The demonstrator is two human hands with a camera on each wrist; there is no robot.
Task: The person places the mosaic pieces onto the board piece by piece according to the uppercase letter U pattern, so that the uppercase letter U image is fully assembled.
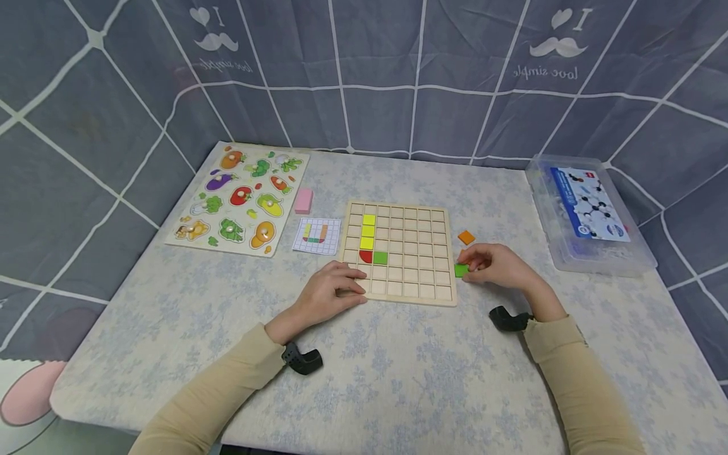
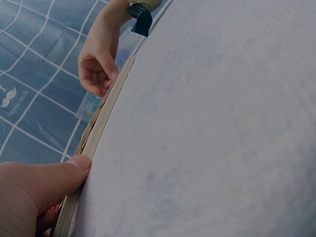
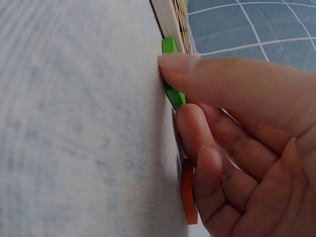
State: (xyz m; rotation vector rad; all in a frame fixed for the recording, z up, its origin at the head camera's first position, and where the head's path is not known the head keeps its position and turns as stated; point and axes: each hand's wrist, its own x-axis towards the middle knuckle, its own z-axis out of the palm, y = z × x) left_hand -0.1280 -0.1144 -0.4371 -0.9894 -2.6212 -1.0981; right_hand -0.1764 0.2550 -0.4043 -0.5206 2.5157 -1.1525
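A wooden grid board [image 1: 419,268] lies on the table. On its left side, three yellow tiles [image 1: 368,231] form a column above a red rounded piece [image 1: 366,256], with a green square tile [image 1: 380,258] right of the red one. My left hand [image 1: 325,292] holds the board's near left corner, its thumb [image 2: 74,170] against the front edge and fingertips on top. Beside the board's right edge, my right hand [image 1: 497,265] pinches another green tile [image 3: 171,89] between thumb and finger. An orange tile [image 1: 466,237] lies just beyond that hand; more orange shows partly behind its fingers.
Left of the board lie a pattern card [image 1: 316,236] and a pink block [image 1: 304,201]. A vegetable puzzle board [image 1: 227,180] lies at the far left. A clear plastic box [image 1: 637,246] with a blue label stands at the right, and a grey curtain [image 1: 375,57] hangs behind the table.
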